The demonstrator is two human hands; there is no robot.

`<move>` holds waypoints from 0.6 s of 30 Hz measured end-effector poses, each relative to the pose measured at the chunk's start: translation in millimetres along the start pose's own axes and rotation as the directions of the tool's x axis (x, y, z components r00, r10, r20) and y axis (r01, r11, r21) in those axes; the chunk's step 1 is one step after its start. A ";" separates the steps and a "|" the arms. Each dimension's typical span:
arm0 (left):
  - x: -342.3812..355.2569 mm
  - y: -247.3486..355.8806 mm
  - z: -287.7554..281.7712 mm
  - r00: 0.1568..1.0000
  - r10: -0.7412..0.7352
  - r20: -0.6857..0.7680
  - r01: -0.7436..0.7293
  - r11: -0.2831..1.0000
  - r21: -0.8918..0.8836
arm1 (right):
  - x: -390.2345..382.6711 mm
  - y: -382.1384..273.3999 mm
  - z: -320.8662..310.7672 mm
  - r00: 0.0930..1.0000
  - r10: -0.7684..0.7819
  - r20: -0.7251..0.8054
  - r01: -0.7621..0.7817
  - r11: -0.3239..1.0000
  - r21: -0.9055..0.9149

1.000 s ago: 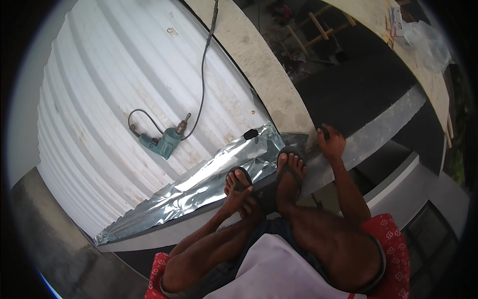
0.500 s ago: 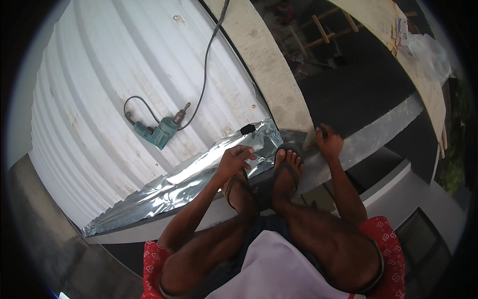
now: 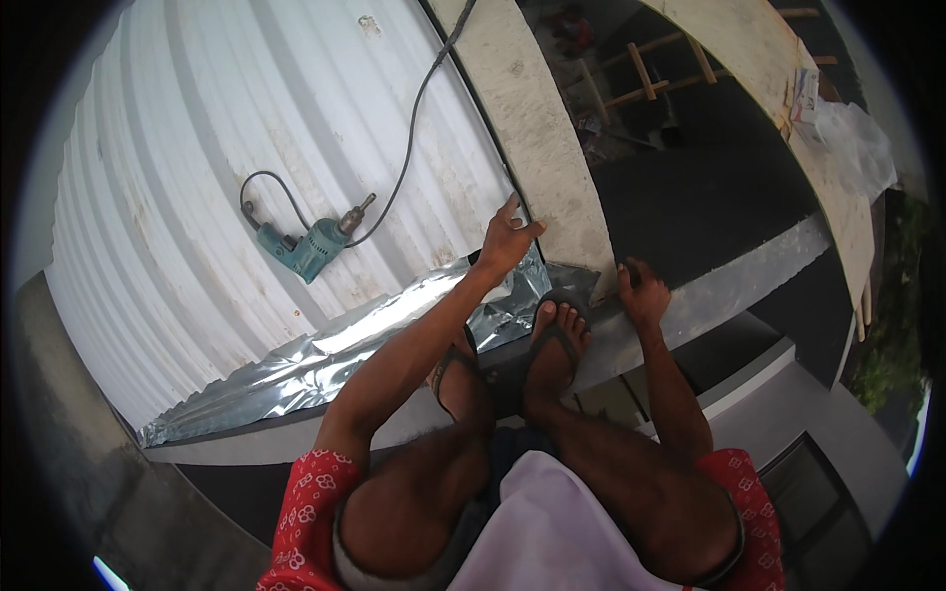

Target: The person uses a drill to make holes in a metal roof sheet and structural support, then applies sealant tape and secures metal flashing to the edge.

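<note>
My left hand (image 3: 510, 239) reaches to the edge of the white corrugated sheet (image 3: 305, 108), index finger extended and thumb apart, holding nothing I can see, just above crumpled silver foil (image 3: 325, 335). My right hand (image 3: 642, 289), fingers loosely bent and apart, is at the grey ledge (image 3: 729, 276) beside the concrete strip (image 3: 512, 118); nothing shows in it. A teal power drill (image 3: 310, 246) lies on the sheet, its black cable running to the top. My sandalled feet (image 3: 557, 345) rest near the foil's lower edge.
Below, through a dark opening, are a wooden frame (image 3: 645, 74) and what looks like a person in red (image 3: 574, 30). A curved pale board (image 3: 818, 177) at right carries a crumpled plastic bag (image 3: 847, 148). Drops border the ledge; greenery (image 3: 897, 295) shows far right.
My left hand has left my left foot and moved up and right to the sheet's edge, fingers spreading. My right hand stays near the ledge. The view has shifted slightly.
</note>
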State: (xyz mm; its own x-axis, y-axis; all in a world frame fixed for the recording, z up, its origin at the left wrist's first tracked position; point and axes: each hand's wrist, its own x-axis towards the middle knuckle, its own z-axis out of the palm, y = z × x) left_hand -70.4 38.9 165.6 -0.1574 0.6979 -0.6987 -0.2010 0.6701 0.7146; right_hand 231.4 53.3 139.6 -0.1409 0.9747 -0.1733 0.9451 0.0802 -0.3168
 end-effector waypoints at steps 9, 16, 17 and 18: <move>5.9 2.1 2.6 0.985 0.095 0.146 -0.104 0.993 0.053 | 0.7 0.2 0.4 1.000 -0.031 -0.004 0.031 0.999 -0.018; 11.4 -17.6 -3.3 0.991 0.072 0.111 -0.074 0.997 0.016 | -1.1 8.2 1.6 0.999 -0.034 -0.006 0.034 0.999 -0.014; 10.4 -19.3 -6.1 0.990 0.073 0.122 -0.075 0.997 0.013 | -0.6 8.7 1.6 1.000 -0.010 0.018 0.010 1.000 -0.005; 8.2 -21.2 -11.0 0.991 0.066 0.114 -0.066 0.998 -0.008 | -0.3 8.6 1.0 0.999 0.015 0.041 -0.015 1.000 0.004</move>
State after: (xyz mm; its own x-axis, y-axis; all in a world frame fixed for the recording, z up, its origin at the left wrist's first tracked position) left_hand -78.1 27.7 144.4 -0.0591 0.7649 -0.6415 -0.1983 0.6208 0.7585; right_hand 239.3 53.5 136.0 -0.1388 0.9665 -0.2161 0.9459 0.0647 -0.3180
